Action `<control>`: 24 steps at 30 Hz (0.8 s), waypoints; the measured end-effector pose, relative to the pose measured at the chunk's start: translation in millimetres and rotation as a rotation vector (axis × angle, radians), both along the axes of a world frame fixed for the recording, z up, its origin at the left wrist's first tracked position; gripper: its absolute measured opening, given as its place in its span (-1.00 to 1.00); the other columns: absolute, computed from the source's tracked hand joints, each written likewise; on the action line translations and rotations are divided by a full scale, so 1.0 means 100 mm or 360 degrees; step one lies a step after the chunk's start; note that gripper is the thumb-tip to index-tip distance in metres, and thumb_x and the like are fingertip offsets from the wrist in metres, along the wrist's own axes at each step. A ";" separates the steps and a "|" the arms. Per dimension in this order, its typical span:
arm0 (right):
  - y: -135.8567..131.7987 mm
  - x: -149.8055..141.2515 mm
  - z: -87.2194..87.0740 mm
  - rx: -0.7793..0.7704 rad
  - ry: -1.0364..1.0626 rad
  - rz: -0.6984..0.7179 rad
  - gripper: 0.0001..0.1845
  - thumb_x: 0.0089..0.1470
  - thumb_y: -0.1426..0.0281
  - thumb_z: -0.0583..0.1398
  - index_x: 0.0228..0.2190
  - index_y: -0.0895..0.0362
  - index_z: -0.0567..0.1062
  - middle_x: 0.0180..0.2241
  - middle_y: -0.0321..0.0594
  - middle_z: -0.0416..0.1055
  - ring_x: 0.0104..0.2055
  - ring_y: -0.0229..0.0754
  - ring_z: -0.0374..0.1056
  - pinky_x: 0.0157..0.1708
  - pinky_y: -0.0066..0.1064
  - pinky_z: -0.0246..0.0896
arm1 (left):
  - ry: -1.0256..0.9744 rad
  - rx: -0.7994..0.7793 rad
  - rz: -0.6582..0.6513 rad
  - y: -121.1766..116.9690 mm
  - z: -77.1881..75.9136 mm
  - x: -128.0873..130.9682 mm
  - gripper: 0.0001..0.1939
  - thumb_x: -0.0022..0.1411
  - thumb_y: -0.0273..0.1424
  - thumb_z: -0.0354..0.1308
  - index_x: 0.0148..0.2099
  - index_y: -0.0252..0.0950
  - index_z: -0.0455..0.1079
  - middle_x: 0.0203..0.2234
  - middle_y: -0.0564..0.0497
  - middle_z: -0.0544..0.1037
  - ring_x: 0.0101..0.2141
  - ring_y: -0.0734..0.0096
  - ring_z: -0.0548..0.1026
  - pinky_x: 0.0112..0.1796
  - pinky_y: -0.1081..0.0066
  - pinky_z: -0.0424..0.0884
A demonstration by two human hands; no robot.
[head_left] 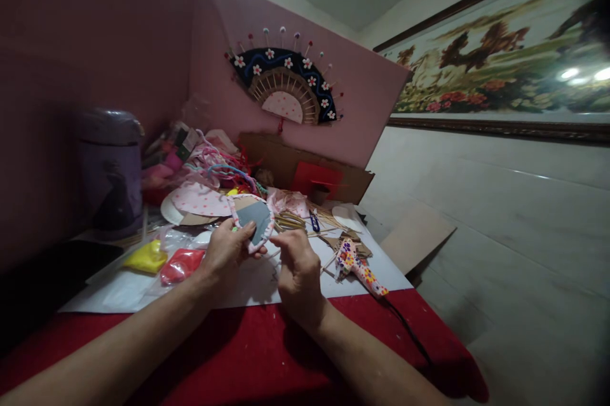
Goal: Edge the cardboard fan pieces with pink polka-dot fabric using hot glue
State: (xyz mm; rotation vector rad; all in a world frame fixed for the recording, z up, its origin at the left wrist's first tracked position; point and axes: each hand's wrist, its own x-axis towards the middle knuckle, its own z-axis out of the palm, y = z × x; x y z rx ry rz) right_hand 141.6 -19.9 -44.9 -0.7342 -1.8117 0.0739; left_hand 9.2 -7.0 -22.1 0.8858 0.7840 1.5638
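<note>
1. At the view's centre, over the white sheet [260,288]: rounded piece [258,212], grey and tan inside, with a spotted fabric rim.
2. Left hand [227,248], at the piece's 7 o'clock: closed on it, thumb across the face.
3. Right hand [299,269], at its 4 o'clock: fingers curled, thumb and forefinger drawn narrow near the rim. Contact or a pinched item cannot be told.
4. Step in hand: apparently, working the fabric rim.
5. Next move: likely calls for a steady left grip and precise right fingertips.
6. Beyond the right hand, towards 4 o'clock: flower-patterned corded tool [358,267].
</note>
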 end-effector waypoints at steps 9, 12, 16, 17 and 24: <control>0.02 0.03 -0.02 0.0355 -0.0698 -0.0404 -0.58 -0.07 0.56 0.08 -0.13 0.13 0.47 -0.35 -0.14 0.34 -0.30 -0.11 0.26 -0.40 -0.36 0.15 | 0.0035 -0.0005 0.0057 0.02 -0.03 -0.01 -0.64 -0.17 -0.39 0.30 -0.27 -0.37 0.33 -0.60 0.10 0.46 -0.68 0.49 0.37 -0.71 0.52 0.28; 0.03 0.02 0.00 0.0372 -0.0790 -0.0485 -0.58 -0.05 0.52 0.09 -0.10 0.12 0.44 -0.36 -0.13 0.34 -0.32 -0.10 0.25 -0.45 -0.36 0.12 | 0.0090 -0.0016 0.0025 0.03 -0.07 0.00 -0.66 -0.16 -0.35 0.31 -0.30 -0.35 0.34 -0.67 0.15 0.41 -0.70 0.52 0.34 -0.69 0.52 0.29; 0.03 0.02 0.01 0.0402 -0.0716 -0.0327 -0.48 -0.04 0.51 0.07 0.03 0.21 0.32 -0.33 -0.09 0.37 -0.30 -0.09 0.28 -0.43 -0.35 0.17 | 0.0067 -0.0058 0.0044 0.02 -0.04 0.03 -0.68 -0.18 -0.35 0.31 -0.34 -0.34 0.33 -0.65 0.14 0.43 -0.68 0.51 0.36 -0.67 0.52 0.30; 0.03 0.02 0.01 0.0402 -0.0656 -0.0258 -0.50 -0.01 0.50 0.05 0.02 0.24 0.31 -0.32 -0.08 0.38 -0.29 -0.09 0.29 -0.41 -0.35 0.19 | 0.0051 -0.0086 0.0048 0.02 -0.03 0.03 -0.68 -0.18 -0.36 0.31 -0.33 -0.33 0.33 -0.65 0.13 0.44 -0.69 0.50 0.36 -0.67 0.51 0.31; 0.10 0.11 0.12 -0.0070 -0.0024 -0.0152 -0.79 0.17 0.44 -0.03 -0.41 0.14 0.37 -0.51 -0.25 0.33 -0.47 -0.25 0.27 -0.45 -0.45 0.16 | 0.0117 -0.0215 0.0027 0.08 -0.07 -0.01 -0.70 -0.05 -0.38 0.25 -0.23 -0.31 0.30 -0.66 0.08 0.46 -0.72 0.43 0.39 -0.68 0.45 0.34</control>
